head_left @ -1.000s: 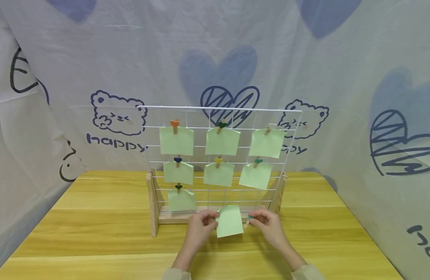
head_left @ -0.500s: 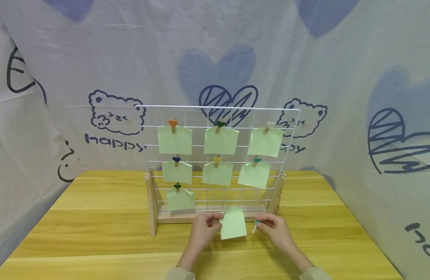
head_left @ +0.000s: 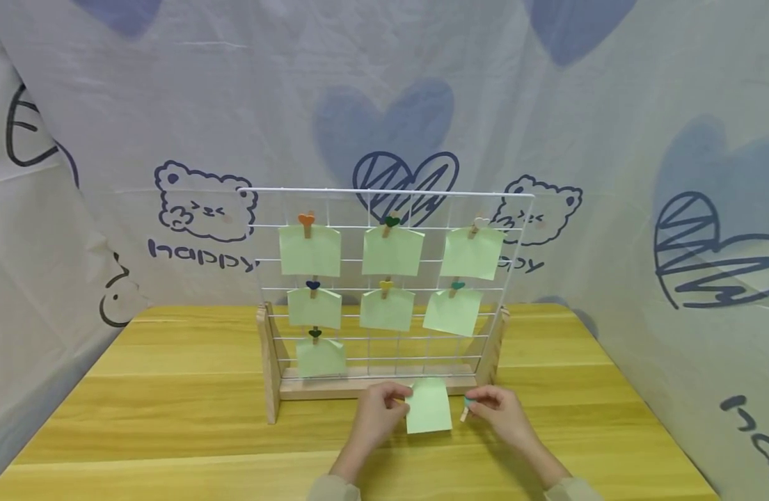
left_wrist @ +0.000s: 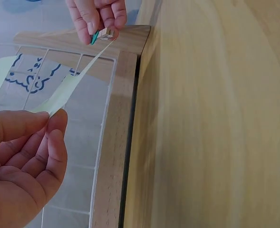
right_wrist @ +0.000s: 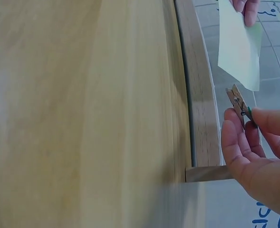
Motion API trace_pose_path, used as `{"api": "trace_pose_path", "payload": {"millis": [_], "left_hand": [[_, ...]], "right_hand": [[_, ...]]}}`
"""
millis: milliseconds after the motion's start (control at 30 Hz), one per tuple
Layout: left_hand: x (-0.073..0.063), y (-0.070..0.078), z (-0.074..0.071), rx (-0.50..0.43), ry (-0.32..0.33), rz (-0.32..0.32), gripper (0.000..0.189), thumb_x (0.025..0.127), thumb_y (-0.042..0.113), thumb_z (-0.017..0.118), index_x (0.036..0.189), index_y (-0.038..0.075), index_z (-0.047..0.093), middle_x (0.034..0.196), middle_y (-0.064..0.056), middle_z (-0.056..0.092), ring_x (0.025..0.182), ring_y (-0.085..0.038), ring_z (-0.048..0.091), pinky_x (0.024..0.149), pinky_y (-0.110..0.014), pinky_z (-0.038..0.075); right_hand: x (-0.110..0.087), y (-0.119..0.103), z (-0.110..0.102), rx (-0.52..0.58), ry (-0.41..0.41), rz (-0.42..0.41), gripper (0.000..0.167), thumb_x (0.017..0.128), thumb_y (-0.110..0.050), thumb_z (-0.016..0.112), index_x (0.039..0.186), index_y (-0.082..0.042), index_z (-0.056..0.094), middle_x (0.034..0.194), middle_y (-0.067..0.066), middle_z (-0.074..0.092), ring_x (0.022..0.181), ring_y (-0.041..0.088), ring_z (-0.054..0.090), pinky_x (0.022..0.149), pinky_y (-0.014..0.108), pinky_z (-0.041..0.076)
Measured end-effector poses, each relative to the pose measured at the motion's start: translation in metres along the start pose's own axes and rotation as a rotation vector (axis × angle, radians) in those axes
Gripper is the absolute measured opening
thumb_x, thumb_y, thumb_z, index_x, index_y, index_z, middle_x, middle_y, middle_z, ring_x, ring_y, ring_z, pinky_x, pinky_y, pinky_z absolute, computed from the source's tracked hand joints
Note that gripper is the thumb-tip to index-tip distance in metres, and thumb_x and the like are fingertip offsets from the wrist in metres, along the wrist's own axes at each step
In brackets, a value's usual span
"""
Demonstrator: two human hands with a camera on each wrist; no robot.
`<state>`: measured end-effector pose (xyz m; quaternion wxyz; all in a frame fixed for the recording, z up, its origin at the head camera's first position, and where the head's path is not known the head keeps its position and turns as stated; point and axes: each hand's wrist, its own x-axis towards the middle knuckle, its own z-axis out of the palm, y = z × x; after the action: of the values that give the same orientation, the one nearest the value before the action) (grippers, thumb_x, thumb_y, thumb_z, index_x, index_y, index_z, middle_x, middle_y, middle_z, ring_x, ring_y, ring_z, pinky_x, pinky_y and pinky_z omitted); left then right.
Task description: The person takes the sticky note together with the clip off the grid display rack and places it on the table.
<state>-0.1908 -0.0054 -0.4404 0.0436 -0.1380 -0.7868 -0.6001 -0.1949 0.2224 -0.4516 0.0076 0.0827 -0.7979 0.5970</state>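
My left hand (head_left: 379, 412) pinches the left edge of a pale green sticky note (head_left: 429, 407) between thumb and forefinger, in front of the rack's lower right part. In the left wrist view the note (left_wrist: 66, 90) reaches away from the fingertips toward the other hand. My right hand (head_left: 500, 412) pinches a small wooden clothespin (head_left: 465, 413) with a teal top, just right of the note. The right wrist view shows the clothespin (right_wrist: 238, 102) held by thumb and fingers, its free end pointing at the note's near edge with a small gap between.
A white wire grid (head_left: 384, 193) on a wooden stand (head_left: 270, 369) stands behind my hands. Several green notes hang on it from heart-topped clothespins, such as an orange one (head_left: 306, 221) and a yellow one (head_left: 386, 286). The wooden table (head_left: 171, 417) meets a printed cloth (head_left: 234, 90).
Both hands have shifted to the right and slightly nearer, carrying the sticky note and the clothespin along. Neither hand has let go.
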Motion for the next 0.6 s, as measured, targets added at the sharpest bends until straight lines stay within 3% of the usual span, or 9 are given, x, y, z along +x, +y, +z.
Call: {"api": "trace_pose_path", "payload": {"millis": [200, 600], "left_hand": [[0.002, -0.001, 0.007, 0.039, -0.024, -0.013, 0.018, 0.072, -0.011, 0.061, 0.087, -0.004, 0.065, 0.081, -0.010, 0.062, 0.059, -0.008, 0.049, 0.050, -0.018, 0.043], [0.004, -0.001, 0.019, 0.053, -0.060, -0.019, 0.017, 0.071, -0.012, 0.060, 0.086, -0.004, 0.065, 0.080, -0.010, 0.062, 0.062, -0.010, 0.051, 0.052, -0.019, 0.045]], "right_hand": [[0.000, 0.004, -0.007, -0.016, -0.027, -0.003, 0.017, 0.082, 0.009, 0.054, 0.096, 0.019, 0.053, 0.092, 0.023, 0.057, 0.073, 0.013, 0.058, 0.068, 0.030, 0.051], [-0.005, 0.008, -0.020, -0.047, -0.033, 0.034, 0.017, 0.081, 0.010, 0.054, 0.096, 0.019, 0.054, 0.091, 0.022, 0.058, 0.074, 0.016, 0.058, 0.067, 0.027, 0.051]]}}
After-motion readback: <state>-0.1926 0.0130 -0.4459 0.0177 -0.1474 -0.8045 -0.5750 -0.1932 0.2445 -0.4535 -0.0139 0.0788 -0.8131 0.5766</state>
